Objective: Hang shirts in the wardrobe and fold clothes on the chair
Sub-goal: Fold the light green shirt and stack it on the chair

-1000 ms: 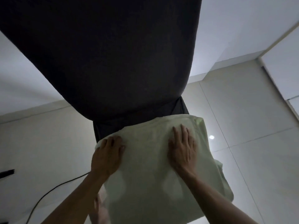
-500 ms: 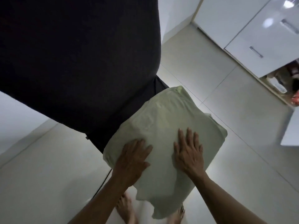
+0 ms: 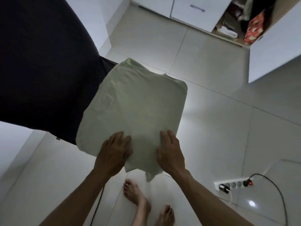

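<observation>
The pale green folded cotton garment point(image 3: 133, 111) is lying on the seat of the dark fabric chair point(image 3: 44, 66), its near edge hanging a little off the front, directly under both hands. The left hand point(image 3: 114, 152) is resting on the garment's near left corner with its fingers bent over the cloth; in this dim light I cannot tell whether it is pinching the fabric or only pressing it. The right hand point(image 3: 170, 152) is lying on the near right corner in much the same way, and its grip is equally unclear.

By the look of it, the folding step is in hand: the cloth is already a compact rectangle, and the near edge is probably being gathered for one more fold. That move is calling for both corners to be lifted together and carried away from the grip, toward the chair's back, evenly so the layers do not slide.

Beyond the hands, bare feet point(image 3: 135, 194) are standing on the white tiled floor point(image 3: 211, 128). To the right of the grip a white power strip point(image 3: 231, 185) is lying with a black cable, and far ahead the open white wardrobe point(image 3: 236, 23) is showing stored items.
</observation>
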Demonstrator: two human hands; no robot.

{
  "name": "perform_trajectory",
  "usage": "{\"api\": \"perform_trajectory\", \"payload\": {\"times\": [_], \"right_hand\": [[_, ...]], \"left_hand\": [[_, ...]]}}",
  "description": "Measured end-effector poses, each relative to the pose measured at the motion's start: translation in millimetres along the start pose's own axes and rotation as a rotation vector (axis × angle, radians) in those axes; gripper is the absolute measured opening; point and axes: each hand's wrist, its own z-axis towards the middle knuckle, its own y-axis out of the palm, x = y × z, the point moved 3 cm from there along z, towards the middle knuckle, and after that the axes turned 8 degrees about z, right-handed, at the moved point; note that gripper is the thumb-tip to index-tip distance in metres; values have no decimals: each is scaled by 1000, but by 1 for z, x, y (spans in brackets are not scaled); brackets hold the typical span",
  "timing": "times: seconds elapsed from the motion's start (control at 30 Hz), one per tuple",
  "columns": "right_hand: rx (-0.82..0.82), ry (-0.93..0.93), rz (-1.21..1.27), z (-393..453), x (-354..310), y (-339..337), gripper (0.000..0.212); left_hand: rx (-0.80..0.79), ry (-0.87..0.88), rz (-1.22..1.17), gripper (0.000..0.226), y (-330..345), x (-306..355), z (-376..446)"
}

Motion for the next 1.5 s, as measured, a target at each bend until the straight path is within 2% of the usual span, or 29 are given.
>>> {"api": "perform_trajectory", "payload": {"times": [0.17,0.33,0.47,0.57,0.63,0.8,0.97,1.1,1.17,1.3,1.4,1.5], "right_hand": [[146,14,204,-71,28,29,61],[129,171,240,-113,47,74,67],[177,334,331,-106,47,100,64],[295,361,431,-99,46,116,43],[366,356,476,-99,49,119,31],[421,163,560,-114,56,110,28],[418,-144,504,-126,61,84,22],[317,-293,428,-124,65,69,20],[249,-331,333,-123,66,65,24],[231,-291,106,-126,68,58,44],[272,-175,19,-119,61,52,40],[319,-40,-9,-107,57,40,35]], "left_hand": [[95,27,-23,52,-4,40,-35],[155,80,144,66,21,65,-65],[321,56,227,49,41,67,-63],[428,40,241,36,53,66,-58],[460,30,227,35,57,66,-58],[489,120,202,40,64,79,-68],[537,164,136,40,70,113,-71],[543,78,79,18,61,128,-66],[528,52,110,15,55,124,-67],[517,25,168,16,37,102,-68],[475,-38,236,13,18,80,-63],[405,-137,303,25,-2,56,-59]]}}
